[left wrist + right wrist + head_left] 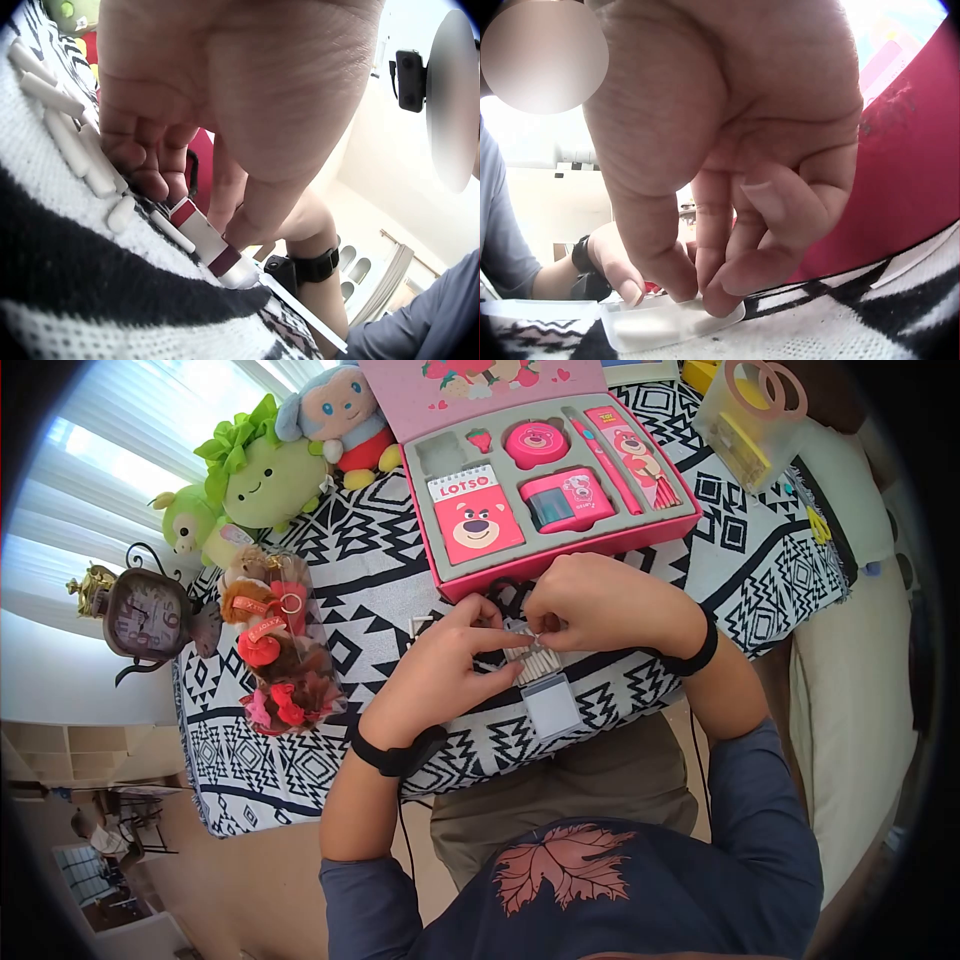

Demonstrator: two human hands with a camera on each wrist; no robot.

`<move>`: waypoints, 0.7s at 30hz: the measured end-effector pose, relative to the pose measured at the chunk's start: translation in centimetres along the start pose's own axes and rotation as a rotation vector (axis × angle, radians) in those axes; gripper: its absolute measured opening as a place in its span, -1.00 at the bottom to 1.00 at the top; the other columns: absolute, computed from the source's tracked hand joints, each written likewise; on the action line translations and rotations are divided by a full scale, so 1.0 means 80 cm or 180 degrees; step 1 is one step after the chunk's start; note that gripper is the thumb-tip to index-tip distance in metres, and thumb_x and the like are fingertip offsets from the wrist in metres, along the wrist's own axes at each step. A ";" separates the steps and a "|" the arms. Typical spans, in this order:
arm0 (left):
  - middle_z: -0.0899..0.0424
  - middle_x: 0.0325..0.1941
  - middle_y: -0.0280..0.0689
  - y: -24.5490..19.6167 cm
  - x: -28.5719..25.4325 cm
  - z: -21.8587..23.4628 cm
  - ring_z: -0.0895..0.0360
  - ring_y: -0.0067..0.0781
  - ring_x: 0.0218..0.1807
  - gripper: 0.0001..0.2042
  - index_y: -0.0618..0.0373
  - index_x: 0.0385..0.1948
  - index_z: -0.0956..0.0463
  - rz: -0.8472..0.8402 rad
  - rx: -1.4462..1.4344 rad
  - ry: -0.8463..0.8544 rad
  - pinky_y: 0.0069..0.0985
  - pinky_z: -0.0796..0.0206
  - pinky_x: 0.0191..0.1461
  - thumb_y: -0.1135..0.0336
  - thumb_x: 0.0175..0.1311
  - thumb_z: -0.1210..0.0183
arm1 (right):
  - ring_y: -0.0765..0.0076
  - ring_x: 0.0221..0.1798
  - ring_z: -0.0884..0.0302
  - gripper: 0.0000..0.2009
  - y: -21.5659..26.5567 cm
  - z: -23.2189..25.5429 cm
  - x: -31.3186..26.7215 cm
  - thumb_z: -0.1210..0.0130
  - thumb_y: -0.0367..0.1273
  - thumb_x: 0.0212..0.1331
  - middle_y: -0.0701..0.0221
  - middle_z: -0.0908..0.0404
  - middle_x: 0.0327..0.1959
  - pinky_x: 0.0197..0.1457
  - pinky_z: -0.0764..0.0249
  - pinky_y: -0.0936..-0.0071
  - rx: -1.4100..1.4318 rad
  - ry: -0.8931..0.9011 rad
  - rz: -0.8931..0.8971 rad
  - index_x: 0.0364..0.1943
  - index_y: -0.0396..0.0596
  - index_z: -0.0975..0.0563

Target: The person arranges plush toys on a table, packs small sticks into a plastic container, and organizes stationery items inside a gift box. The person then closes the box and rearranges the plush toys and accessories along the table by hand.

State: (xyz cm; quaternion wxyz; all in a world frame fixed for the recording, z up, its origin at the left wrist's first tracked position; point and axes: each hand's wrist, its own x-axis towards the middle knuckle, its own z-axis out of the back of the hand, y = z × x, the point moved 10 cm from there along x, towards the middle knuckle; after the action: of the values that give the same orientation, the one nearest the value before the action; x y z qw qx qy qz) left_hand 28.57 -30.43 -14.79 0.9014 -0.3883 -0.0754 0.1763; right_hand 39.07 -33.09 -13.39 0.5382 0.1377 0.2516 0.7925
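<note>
A small clear plastic box (671, 334) sits on the patterned cloth, its clear lid (552, 706) folded open toward the person. Short white sticks (540, 663) lie side by side inside. My left hand (425, 665) steadies the box between thumb and fingers at its left side. Thumb and index finger of my right hand (612, 605) come together over the box's far end, pinching a white stick there, mostly hidden by the fingertips. Dark red bands cross the box (201, 236) in the left wrist view. Several loose white sticks (67, 142) lie beside the left hand.
Just beyond the hands stands an open pink gift box (470, 575) with a notepad and stationery in grey foam. Plush toys (265, 470), a bagged bundle (280, 645) and a clock (148, 615) stand at the left. A clear holder (745, 435) is at the back right.
</note>
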 end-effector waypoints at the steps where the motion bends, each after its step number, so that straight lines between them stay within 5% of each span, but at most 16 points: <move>1: -0.52 -0.06 -0.24 -0.002 0.000 -0.001 -0.58 -0.27 -0.02 -0.67 0.02 0.06 -0.79 -0.0029 0.0065 0.0030 -0.37 -0.50 0.06 0.32 0.25 -0.42 | 0.10 -0.32 -0.77 -0.89 0.000 -0.001 0.000 -0.33 -0.44 0.04 0.25 -0.76 -0.44 -0.20 -0.64 0.25 0.0033 0.0030 -0.0023 -0.36 -0.17 -0.74; 21: -0.51 -0.03 -0.12 -0.010 -0.001 -0.006 -0.60 -0.07 -0.02 -0.68 -0.08 0.11 -0.70 -0.0150 0.0298 0.0124 -0.24 -0.51 0.10 0.32 0.31 -0.32 | 0.06 -0.36 -0.76 -0.84 0.000 -0.001 -0.001 -0.23 -0.51 0.00 0.14 -0.73 -0.44 -0.20 -0.65 0.28 0.0397 0.0080 0.0173 -0.33 -0.27 -0.74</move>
State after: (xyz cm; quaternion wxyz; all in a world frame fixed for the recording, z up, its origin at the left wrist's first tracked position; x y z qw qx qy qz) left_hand 28.82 -31.29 -14.57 0.9237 -0.3472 -0.0587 0.1508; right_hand 39.11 -33.19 -13.44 0.5036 0.1678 0.3034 0.7913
